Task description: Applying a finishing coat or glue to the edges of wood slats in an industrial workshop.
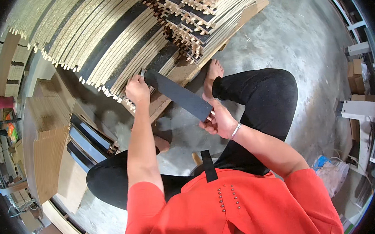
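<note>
A dark, flat board [179, 96] slants across in front of me, its far left end close to the stack and its near right end by my knee. My right hand [220, 121] is closed around that near end, where pale wooden dowels [211, 114] stick out between the fingers. At the other end, my left hand [138, 90] is closed, fingertips against or just beside the board's edge. A small pale piece [142, 72] pokes up from those fingers; its kind cannot be made out.
A large stack of dowelled boards [103, 36] rises ahead on a wooden base [250, 12]. More curved panels [48, 148] and a few dark boards [87, 139] stand at left. White metal frames [358, 109] and a plastic bag [333, 174] are on the right. My bent legs flank the concrete floor [184, 134].
</note>
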The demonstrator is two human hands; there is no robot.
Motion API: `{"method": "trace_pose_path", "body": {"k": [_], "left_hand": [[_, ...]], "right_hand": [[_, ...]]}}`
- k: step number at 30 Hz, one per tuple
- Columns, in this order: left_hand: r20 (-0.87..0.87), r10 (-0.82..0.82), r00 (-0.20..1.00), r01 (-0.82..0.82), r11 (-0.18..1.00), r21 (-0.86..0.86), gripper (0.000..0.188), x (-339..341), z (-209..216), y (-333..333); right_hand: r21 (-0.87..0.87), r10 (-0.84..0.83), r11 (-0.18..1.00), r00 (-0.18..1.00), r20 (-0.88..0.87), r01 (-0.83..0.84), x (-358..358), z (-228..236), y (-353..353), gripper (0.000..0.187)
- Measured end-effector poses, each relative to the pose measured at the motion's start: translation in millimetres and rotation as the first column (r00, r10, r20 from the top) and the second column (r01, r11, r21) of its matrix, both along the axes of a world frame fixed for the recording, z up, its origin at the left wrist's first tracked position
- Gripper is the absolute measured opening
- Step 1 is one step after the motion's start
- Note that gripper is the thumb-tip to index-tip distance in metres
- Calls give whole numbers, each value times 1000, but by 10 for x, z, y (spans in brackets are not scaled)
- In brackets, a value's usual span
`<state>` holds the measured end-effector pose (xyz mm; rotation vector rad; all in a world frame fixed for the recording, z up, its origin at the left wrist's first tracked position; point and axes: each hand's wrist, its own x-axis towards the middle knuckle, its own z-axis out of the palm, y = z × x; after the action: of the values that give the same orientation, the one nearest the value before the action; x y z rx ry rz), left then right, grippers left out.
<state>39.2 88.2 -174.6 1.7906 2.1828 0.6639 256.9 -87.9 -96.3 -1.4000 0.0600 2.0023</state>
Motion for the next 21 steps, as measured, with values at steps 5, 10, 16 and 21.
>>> {"method": "trace_pose_path", "body": {"k": [5,10,16,21], "left_hand": [[-62,-575,816,563,764,315,2,446,311,-635],[-8,-272,962,270,952,142,9,116,159,-173],[100,-755,648,675,631,383,4,619,574,-972],[232,-735,638,667,677,311,4,687,809,-996]], "right_hand": [[-21,-34,999,996,83,36,26,-35,0,46],[13,14,1000,999,50,-15,-36,85,43,48],[27,-74,997,997,14,74,64,29,39,52],[102,-28,994,998,-53,33,61,89,61,45]]}}
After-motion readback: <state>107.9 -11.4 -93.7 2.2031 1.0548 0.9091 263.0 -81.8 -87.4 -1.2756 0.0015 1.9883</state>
